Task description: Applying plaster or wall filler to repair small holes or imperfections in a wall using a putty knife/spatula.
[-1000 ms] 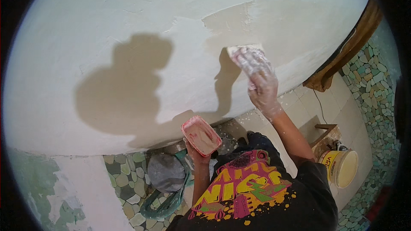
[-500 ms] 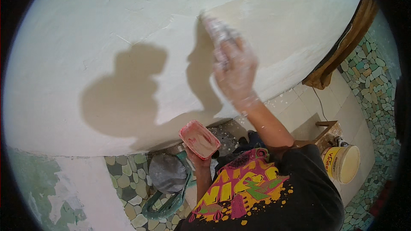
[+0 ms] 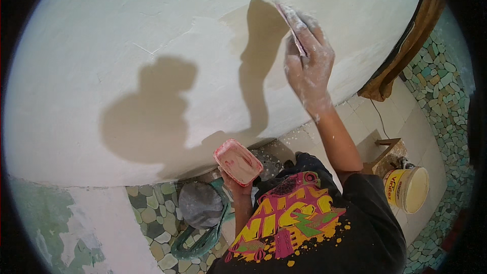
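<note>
My right hand (image 3: 310, 66), dusted with white putty, is closed on a thin, putty-smeared scraper (image 3: 290, 23), held edge-on at the pale wall (image 3: 76, 86). Whether its edge touches the wall is unclear. Around it is a darker beige patch (image 3: 329, 25) of coating, with my shadow beside the hand. My left hand (image 3: 234, 185) grips a small red-rimmed rectangular tub (image 3: 238, 161) from below, with pale pinkish putty inside. It is held low by my dark printed shirt, near the wall's lower edge.
A yellow bucket (image 3: 406, 190) and a spattered wooden stool (image 3: 385, 155) stand on beige floor tiles (image 3: 395, 101) at right, near a thin cable. A brown wooden frame (image 3: 411, 50) edges the wall. Below left are a round grey object (image 3: 200, 203), green hose (image 3: 187, 246) and pebble flooring (image 3: 152, 215).
My right hand with the scraper swept up and left, then moved back to the right, now higher than a second ago. The left hand and tub have barely moved.
</note>
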{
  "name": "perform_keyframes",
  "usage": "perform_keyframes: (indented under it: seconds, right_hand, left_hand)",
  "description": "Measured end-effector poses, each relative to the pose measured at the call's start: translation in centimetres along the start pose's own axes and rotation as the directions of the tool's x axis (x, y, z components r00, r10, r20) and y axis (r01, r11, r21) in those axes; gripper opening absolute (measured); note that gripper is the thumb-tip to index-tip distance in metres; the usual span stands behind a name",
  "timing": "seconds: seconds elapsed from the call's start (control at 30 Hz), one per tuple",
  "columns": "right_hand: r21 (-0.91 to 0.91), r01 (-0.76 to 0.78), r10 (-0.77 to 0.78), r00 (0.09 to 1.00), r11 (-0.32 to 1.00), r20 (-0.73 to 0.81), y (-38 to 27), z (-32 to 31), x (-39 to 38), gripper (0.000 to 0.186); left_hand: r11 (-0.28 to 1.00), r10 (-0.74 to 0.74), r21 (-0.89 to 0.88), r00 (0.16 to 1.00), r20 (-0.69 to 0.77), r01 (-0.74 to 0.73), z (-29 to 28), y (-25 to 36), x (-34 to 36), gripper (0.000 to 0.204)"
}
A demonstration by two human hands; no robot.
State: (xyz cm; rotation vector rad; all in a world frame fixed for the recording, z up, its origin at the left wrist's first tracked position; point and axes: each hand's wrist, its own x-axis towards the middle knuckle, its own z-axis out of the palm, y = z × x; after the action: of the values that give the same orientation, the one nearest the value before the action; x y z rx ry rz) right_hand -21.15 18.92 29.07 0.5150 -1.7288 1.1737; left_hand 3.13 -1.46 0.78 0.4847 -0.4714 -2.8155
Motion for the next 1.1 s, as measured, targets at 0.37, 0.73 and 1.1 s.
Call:
perform_keyframes:
  seconds: [0.37, 0.73, 1.1]
  right_hand:
    - [-0.33, 0.512, -0.487, 0.858, 0.793, 0.161, 11.5, 0.1, -0.2, 0.058]
    - [-0.136, -0.06, 0.07, 0.995, 0.989, 0.068, 11.5, -3.1, -7.8, 0.058]
    - [0.105, -0.237, 0.249, 0.961, 0.966, -0.121, 5.2, -1.2, 2.4, 0.045]
  left_hand:
    - [0.999, 0.013, -0.038, 1.0, -0.021, -0.014, 0.3, 0.6, -0.1, 0.065]
    - [0.999, 0.032, -0.039, 0.999, -0.019, -0.032, 1.2, 0.7, -0.4, 0.06]
    - [0.996, 0.094, -0.003, 0.995, -0.046, -0.094, -1.5, 0.8, -1.4, 0.064]
